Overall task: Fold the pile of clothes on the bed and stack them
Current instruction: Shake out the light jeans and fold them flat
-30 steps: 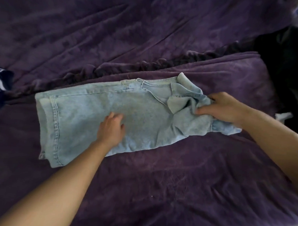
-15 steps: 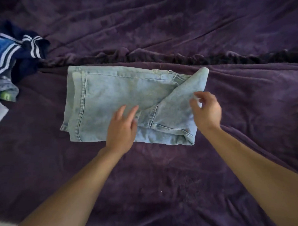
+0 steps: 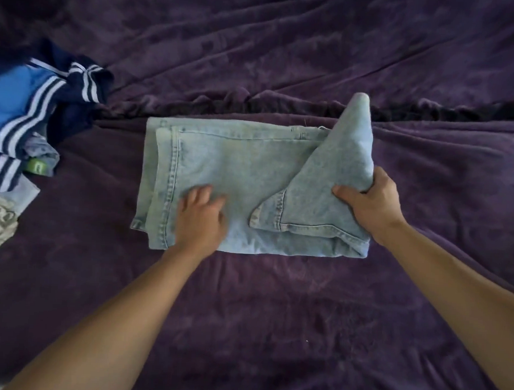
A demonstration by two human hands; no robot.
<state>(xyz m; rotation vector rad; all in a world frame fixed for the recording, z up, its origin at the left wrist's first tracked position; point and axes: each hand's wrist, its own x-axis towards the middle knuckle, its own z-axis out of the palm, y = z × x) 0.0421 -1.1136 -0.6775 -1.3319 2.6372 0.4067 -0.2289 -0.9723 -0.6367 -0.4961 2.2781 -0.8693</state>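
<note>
The light denim jeans [image 3: 236, 170] are laid on the bed [image 3: 274, 313], with their long axis running from side to side, across from one hand to the other. The left hand [image 3: 200, 219] is spread flat on the denim, its fingers straight and pressed down near the nearer edge; nothing is gripped by it. The right hand [image 3: 370, 205] is closed around the right-hand end of the garment, where a folded flap [image 3: 324, 180] is held with the thumb on top. A peak is formed by that flap beyond the right hand, pointing away from the person, and its stitched hem is slanted down toward the left hand. The stitched end [image 3: 165, 185] of the jeans is found left of the left hand. Open purple blanket is seen on the near side of both hands and to the right of the right hand. Just beyond the jeans a rumpled ridge [image 3: 254, 103] of blanket is raised. Well to the left of the left hand, a heap of clothes [image 3: 23, 119] with blue cloth and white stripes is left apart from the jeans.
</note>
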